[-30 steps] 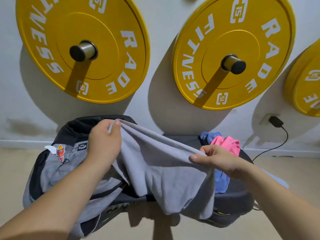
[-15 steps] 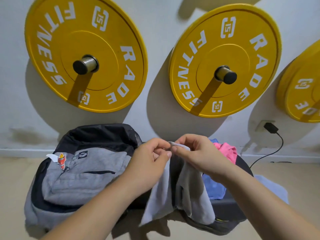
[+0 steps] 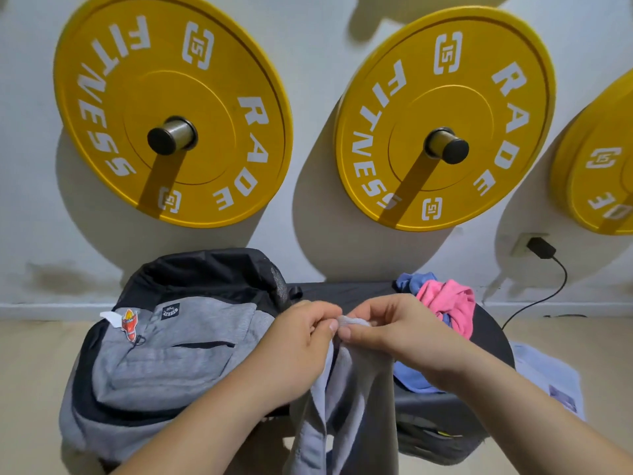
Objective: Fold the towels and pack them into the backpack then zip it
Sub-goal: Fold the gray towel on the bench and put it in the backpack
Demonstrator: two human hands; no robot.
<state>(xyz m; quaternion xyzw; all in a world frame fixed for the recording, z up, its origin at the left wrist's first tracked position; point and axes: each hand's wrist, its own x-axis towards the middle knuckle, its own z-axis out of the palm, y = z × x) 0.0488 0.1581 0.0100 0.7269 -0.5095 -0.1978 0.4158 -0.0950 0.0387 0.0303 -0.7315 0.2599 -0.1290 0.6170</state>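
Left hand (image 3: 301,341) and right hand (image 3: 394,334) pinch grey towel (image 3: 346,399) corners together; grey backpack (image 3: 164,354) on table (image 3: 486,341) at 9 o'clock.

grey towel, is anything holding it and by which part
The left hand and the right hand both pinch the grey towel at its top edge, close together. The rest hangs down below the hands.
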